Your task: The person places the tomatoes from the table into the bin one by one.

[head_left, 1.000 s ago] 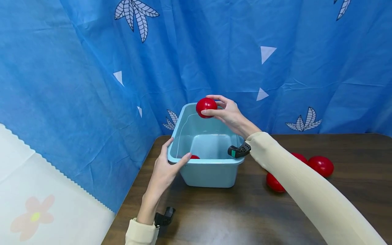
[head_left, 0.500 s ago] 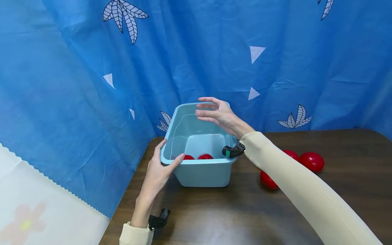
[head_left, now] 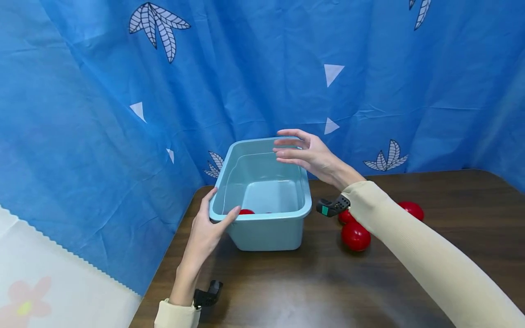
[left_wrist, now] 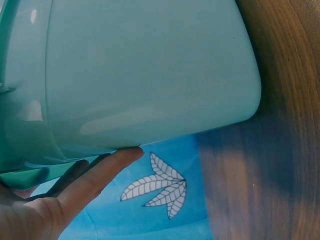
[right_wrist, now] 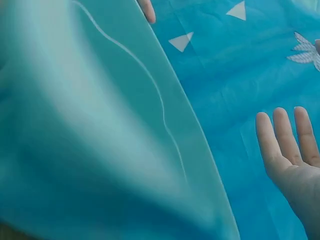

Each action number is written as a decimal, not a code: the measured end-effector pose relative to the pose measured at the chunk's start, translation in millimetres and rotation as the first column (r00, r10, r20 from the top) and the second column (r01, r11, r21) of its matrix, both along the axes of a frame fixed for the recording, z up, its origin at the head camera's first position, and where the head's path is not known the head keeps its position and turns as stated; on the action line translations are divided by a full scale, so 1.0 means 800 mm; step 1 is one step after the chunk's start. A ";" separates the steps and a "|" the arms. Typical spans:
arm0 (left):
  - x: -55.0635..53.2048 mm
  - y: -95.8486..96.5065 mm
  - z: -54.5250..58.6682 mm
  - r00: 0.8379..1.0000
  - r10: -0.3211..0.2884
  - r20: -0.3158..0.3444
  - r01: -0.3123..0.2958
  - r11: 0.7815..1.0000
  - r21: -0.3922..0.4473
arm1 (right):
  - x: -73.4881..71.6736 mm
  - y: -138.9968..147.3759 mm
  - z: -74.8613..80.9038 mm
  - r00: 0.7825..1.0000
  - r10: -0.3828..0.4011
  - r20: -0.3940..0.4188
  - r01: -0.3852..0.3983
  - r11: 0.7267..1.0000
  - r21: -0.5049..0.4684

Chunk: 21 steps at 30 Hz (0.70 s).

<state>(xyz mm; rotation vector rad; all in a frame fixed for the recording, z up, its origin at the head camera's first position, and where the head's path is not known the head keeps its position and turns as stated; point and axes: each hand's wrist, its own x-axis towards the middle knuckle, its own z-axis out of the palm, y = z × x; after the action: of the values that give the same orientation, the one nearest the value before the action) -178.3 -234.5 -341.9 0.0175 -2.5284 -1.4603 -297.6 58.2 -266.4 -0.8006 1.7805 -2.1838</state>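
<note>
A light blue plastic basin (head_left: 264,234) stands on the table. My left hand (head_left: 205,234) grips its near left corner, thumb over the rim and fingers along the outer wall. In the left wrist view, fingers (left_wrist: 100,175) lie against the side of the basin (left_wrist: 150,75). Inside, a shiny red ball (head_left: 246,212) shows just past the near rim, beside a sliver of another. Over the far right part of the basin, my right hand (head_left: 313,157) holds nothing; its fingers are spread in the right wrist view, where the hand (right_wrist: 295,155) appears beside the basin wall (right_wrist: 125,100).
Right of the basin, a red ball (head_left: 356,237) lies on the dark wooden table (head_left: 295,287), with another red ball (head_left: 346,216) behind it. A third red ball (head_left: 412,209) lies farther right, beyond the sleeve (head_left: 418,246). A blue patterned curtain (head_left: 246,68) hangs behind.
The right hand let go of a red ball, which dropped into the basin, and then drew slightly to the right. The left hand keeps its grip on the rim. The head view turned slightly right.
</note>
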 end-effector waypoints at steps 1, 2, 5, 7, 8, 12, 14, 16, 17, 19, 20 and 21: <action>0.000 0.000 0.000 1.000 0.001 0.001 -0.001 1.000 0.000 | 0.003 0.009 -0.003 1.000 -0.007 0.010 0.007 1.000 0.005; 0.000 0.000 0.000 1.000 0.001 0.002 -0.001 1.000 -0.001 | 0.006 0.019 -0.008 1.000 -0.014 0.018 0.014 1.000 0.013; 0.000 0.000 0.002 1.000 0.001 0.007 -0.001 1.000 -0.003 | 0.018 0.050 -0.027 0.997 -0.047 0.053 0.045 0.998 0.044; 0.000 -0.001 0.002 1.000 0.001 0.008 -0.001 1.000 -0.009 | 0.027 0.071 -0.044 0.995 -0.073 0.068 0.068 0.995 0.072; 0.000 -0.002 0.003 1.000 -0.001 0.007 0.001 1.000 -0.011 | 0.030 0.081 -0.053 0.993 -0.088 0.072 0.082 0.992 0.091; -0.001 -0.003 0.003 1.000 -0.006 0.004 0.006 1.000 -0.017 | 0.047 0.114 -0.087 0.991 -0.123 0.056 0.112 0.979 0.173; -0.002 -0.004 0.003 1.000 -0.007 0.004 0.007 1.000 -0.017 | 0.055 0.129 -0.104 0.991 -0.128 0.046 0.116 0.971 0.211; -0.002 -0.003 0.003 1.000 -0.007 0.005 0.007 1.000 -0.017 | 0.061 0.143 -0.120 0.990 -0.132 0.042 0.118 0.964 0.238; -0.002 -0.003 0.003 1.000 -0.006 0.006 0.006 1.000 -0.019 | 0.064 0.149 -0.128 0.990 -0.134 0.042 0.119 0.960 0.252; -0.001 -0.003 0.003 1.000 -0.007 0.007 0.007 1.000 -0.021 | 0.070 0.161 -0.143 0.990 -0.136 0.042 0.119 0.953 0.277; -0.001 -0.002 0.003 1.000 -0.008 0.007 0.008 1.000 -0.022 | 0.073 0.166 -0.150 0.990 -0.137 0.044 0.119 0.950 0.289; -0.001 -0.002 0.002 1.000 -0.009 0.006 0.009 1.000 -0.024 | 0.075 0.170 -0.156 0.990 -0.136 0.044 0.117 0.947 0.300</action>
<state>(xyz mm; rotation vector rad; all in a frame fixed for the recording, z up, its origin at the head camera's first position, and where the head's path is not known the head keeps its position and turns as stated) -179.5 -236.0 -340.1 0.0068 -2.5537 -1.4352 -237.5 194.2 -391.4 -0.5548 2.1119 -1.9191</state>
